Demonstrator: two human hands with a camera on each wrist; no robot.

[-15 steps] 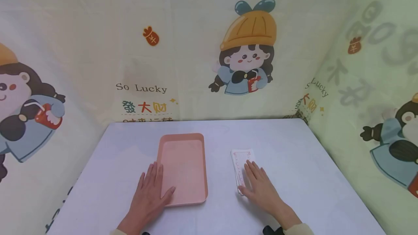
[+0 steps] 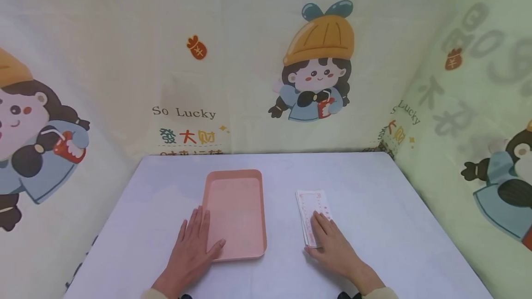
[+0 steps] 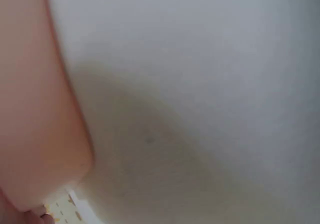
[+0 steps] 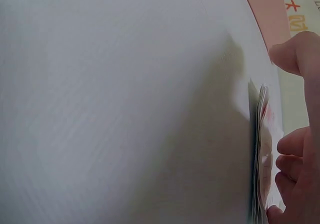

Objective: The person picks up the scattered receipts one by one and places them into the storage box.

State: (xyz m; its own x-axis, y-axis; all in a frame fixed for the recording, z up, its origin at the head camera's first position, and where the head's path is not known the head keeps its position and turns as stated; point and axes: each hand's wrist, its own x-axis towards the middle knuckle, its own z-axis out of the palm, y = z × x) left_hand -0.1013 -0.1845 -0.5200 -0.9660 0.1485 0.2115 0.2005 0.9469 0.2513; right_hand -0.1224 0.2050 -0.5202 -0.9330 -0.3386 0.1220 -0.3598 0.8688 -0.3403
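Note:
A shallow pink rectangular tray (image 2: 237, 220) lies left of centre on the white table. My left hand (image 2: 189, 246) rests flat along its left side, fingers straight and thumb reaching over the near left corner. In the left wrist view only a close, blurred part of this hand (image 3: 35, 99) shows. To the right lies a thin stack of white paper slips (image 2: 311, 201) with pinkish-red print. Over its near right part is my right hand (image 2: 334, 248), fingers together and slightly bent. The right wrist view shows the slips (image 4: 260, 159) edge-on under the fingers, the thumb (image 4: 290, 54) held apart.
The white tabletop (image 2: 278, 188) carries both things, with a gap between tray and stack. A printed cloth wall (image 2: 249, 82) with cartoon figures rises behind the table's far edge and along both sides.
My right hand has drawn slightly back toward me over the slips, its fingers bending a little more and uncovering more print. My left hand stays on the tray. The head view shifts slightly.

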